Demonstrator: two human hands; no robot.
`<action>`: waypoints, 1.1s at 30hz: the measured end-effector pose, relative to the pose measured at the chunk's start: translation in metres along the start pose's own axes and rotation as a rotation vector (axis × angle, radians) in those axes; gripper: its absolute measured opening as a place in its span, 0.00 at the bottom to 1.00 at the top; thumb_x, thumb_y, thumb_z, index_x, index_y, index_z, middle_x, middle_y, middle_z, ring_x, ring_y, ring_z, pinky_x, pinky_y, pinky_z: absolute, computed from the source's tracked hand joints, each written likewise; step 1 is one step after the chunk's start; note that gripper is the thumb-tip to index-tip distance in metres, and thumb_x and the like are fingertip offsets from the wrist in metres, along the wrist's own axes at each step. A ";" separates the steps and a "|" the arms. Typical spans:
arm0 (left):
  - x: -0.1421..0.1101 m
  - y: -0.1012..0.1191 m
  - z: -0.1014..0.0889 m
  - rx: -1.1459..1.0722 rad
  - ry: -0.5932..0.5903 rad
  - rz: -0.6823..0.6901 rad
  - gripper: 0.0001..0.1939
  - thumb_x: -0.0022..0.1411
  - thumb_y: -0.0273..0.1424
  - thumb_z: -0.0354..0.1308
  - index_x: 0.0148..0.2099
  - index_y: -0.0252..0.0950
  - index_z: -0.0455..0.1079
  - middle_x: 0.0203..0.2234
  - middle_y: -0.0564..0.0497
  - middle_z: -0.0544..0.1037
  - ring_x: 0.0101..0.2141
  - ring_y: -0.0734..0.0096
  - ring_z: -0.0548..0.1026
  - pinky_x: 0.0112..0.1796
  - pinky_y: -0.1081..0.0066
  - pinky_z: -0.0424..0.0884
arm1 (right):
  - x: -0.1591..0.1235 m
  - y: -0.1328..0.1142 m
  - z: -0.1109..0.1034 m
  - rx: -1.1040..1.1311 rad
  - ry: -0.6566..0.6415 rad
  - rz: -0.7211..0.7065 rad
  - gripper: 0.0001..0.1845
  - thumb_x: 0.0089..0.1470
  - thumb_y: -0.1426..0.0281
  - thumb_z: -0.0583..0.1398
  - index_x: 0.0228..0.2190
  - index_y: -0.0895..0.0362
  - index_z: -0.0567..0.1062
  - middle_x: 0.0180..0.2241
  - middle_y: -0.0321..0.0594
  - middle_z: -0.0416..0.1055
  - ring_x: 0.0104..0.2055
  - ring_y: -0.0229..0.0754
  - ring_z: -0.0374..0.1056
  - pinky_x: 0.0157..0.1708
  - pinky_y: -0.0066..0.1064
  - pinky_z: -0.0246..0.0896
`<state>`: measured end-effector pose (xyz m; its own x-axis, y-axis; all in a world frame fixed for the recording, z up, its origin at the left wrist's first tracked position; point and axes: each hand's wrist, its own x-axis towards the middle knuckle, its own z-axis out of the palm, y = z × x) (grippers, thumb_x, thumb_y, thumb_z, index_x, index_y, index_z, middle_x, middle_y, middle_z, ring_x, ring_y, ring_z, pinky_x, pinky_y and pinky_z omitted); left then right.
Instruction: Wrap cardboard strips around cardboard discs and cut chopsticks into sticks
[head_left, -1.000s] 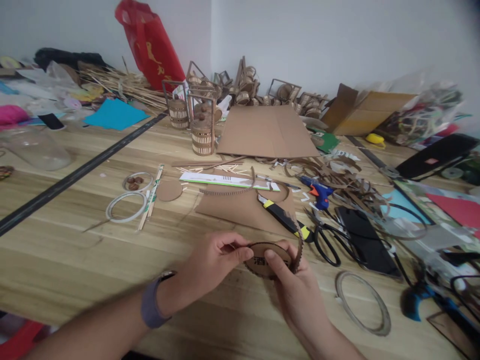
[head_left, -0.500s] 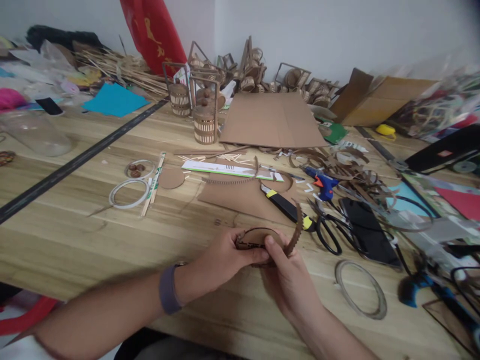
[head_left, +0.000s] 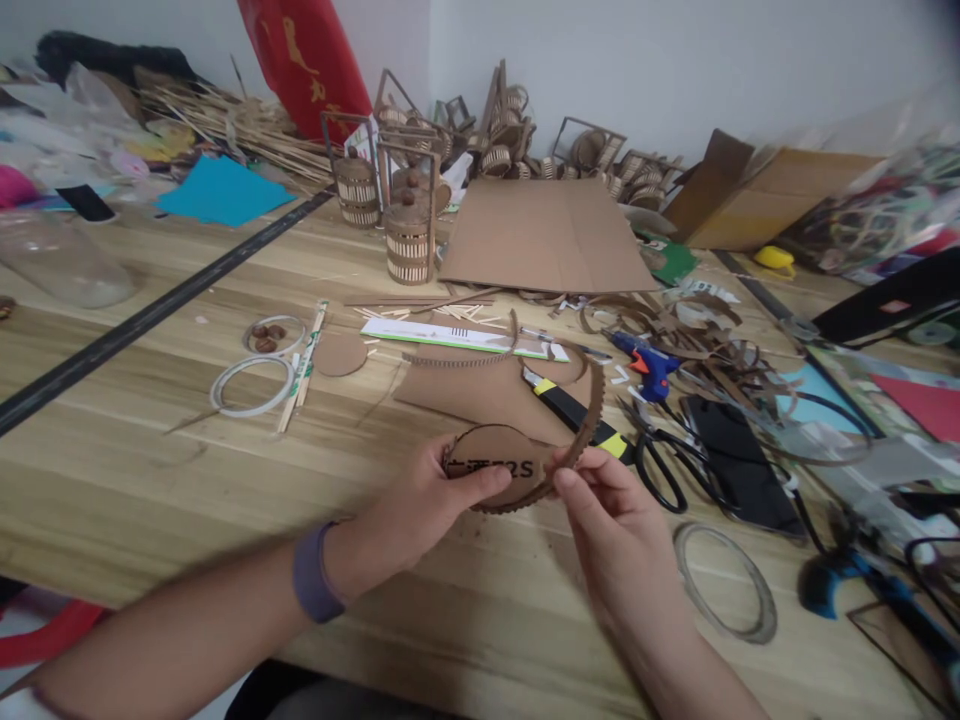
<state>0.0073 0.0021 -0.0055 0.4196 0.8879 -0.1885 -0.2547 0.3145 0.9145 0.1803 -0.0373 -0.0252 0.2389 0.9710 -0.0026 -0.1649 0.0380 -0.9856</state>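
My left hand [head_left: 420, 505] pinches a round cardboard disc [head_left: 499, 464] with dark printed letters on its face, held just above the wooden table [head_left: 150, 470]. A corrugated cardboard strip [head_left: 589, 415] curves round the disc's lower edge and rises to the right of it. My right hand [head_left: 619, 520] is closed on that strip at the disc's right side. A purple band sits on my left wrist [head_left: 313, 573].
Behind the hands lie a yellow-and-black utility knife [head_left: 574, 412], black scissors [head_left: 660, 470], a blue glue gun [head_left: 645, 365], a phone [head_left: 731, 450], tape rolls [head_left: 251, 385] and a brown cardboard sheet [head_left: 540, 235]. Small cardboard lanterns [head_left: 409, 240] stand further back. A ring [head_left: 724, 580] lies at right.
The disc has tipped up so its printed face shows. The strip now stands higher and wraps further round the edge. My right hand moved slightly right.
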 end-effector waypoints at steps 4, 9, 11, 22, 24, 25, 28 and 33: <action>0.001 0.001 -0.005 0.027 0.032 0.053 0.12 0.57 0.31 0.67 0.45 0.38 0.78 0.38 0.52 0.84 0.42 0.66 0.79 0.45 0.70 0.74 | 0.003 -0.005 0.001 0.091 0.042 0.055 0.13 0.42 0.59 0.74 0.29 0.50 0.81 0.28 0.35 0.77 0.30 0.37 0.69 0.33 0.27 0.65; -0.002 0.005 -0.008 0.085 -0.015 0.111 0.09 0.59 0.31 0.66 0.44 0.41 0.79 0.41 0.54 0.84 0.41 0.68 0.80 0.44 0.72 0.75 | 0.004 -0.010 0.002 0.132 0.042 0.070 0.13 0.40 0.61 0.75 0.28 0.50 0.81 0.28 0.34 0.77 0.29 0.36 0.68 0.33 0.26 0.65; -0.003 0.007 -0.008 0.097 -0.027 0.140 0.09 0.60 0.31 0.65 0.45 0.42 0.78 0.41 0.55 0.84 0.42 0.69 0.80 0.44 0.73 0.74 | 0.005 -0.010 0.003 0.148 0.047 0.074 0.12 0.40 0.61 0.75 0.28 0.50 0.81 0.28 0.34 0.77 0.29 0.36 0.68 0.33 0.26 0.65; -0.003 0.007 -0.011 0.216 -0.050 0.164 0.12 0.61 0.34 0.65 0.47 0.40 0.77 0.42 0.53 0.83 0.44 0.66 0.79 0.45 0.70 0.74 | 0.004 -0.007 0.001 0.127 0.038 0.072 0.14 0.39 0.60 0.75 0.28 0.50 0.82 0.29 0.34 0.79 0.30 0.35 0.70 0.34 0.24 0.66; -0.004 0.006 -0.012 0.234 -0.054 0.156 0.12 0.61 0.34 0.64 0.48 0.39 0.77 0.43 0.52 0.83 0.44 0.65 0.79 0.45 0.69 0.74 | 0.004 -0.006 0.000 0.118 0.040 0.067 0.13 0.39 0.60 0.75 0.28 0.50 0.81 0.30 0.34 0.79 0.30 0.36 0.71 0.34 0.26 0.67; -0.004 0.006 -0.012 0.242 -0.059 0.149 0.13 0.61 0.34 0.64 0.48 0.39 0.77 0.43 0.51 0.83 0.44 0.65 0.79 0.46 0.69 0.74 | 0.004 -0.006 0.000 0.114 0.036 0.065 0.13 0.39 0.60 0.75 0.28 0.50 0.81 0.30 0.35 0.79 0.31 0.36 0.71 0.34 0.27 0.67; -0.003 0.005 -0.012 0.255 -0.073 0.126 0.13 0.62 0.34 0.64 0.49 0.38 0.76 0.44 0.51 0.82 0.45 0.64 0.78 0.47 0.67 0.73 | 0.004 -0.005 0.000 0.102 0.027 0.063 0.13 0.40 0.61 0.75 0.28 0.50 0.81 0.31 0.35 0.80 0.32 0.37 0.71 0.35 0.28 0.68; -0.003 0.002 -0.014 0.280 -0.081 0.100 0.15 0.61 0.36 0.64 0.50 0.39 0.76 0.43 0.51 0.83 0.44 0.62 0.78 0.47 0.66 0.73 | 0.003 -0.006 0.000 0.067 0.018 0.046 0.14 0.39 0.60 0.75 0.28 0.51 0.81 0.31 0.37 0.80 0.33 0.40 0.72 0.35 0.30 0.68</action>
<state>-0.0063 0.0051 -0.0084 0.4754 0.8766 -0.0741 -0.0530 0.1126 0.9922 0.1823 -0.0343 -0.0190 0.2470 0.9676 -0.0515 -0.2399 0.0096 -0.9707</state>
